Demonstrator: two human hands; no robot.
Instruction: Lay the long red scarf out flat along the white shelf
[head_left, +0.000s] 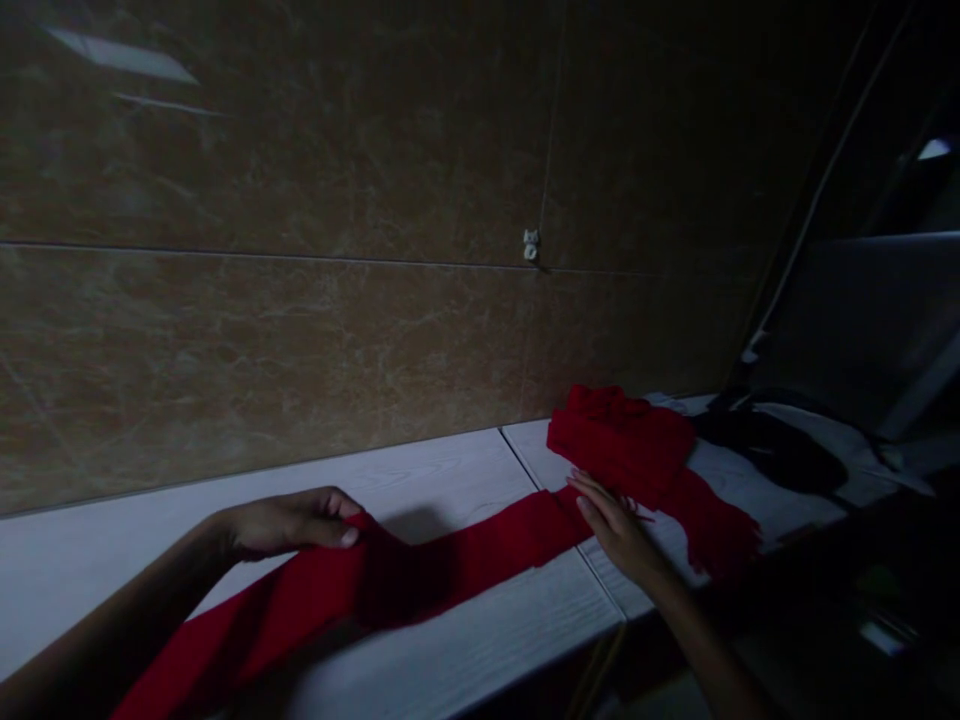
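Note:
A long red scarf (480,555) stretches along the pale wooden surface and runs off the lower left of the view. My left hand (300,525) pinches its upper edge between thumb and fingers, lifting that part off the surface. At the scarf's right end my right hand (611,525) lies flat, fingers stretched out on the cloth. White fringe strands show beside those fingers. Just beyond sits a bunched, folded pile of red knitted cloth (630,440), with a fringed end (724,530) hanging toward the front edge.
The pale wood-grain surface (420,470) has a seam across it and a front edge above a dark space. Behind it rises a brown marbled wall (337,340) with a small white fitting (531,245). A black item (780,450) lies at the right, near a white cable (817,200).

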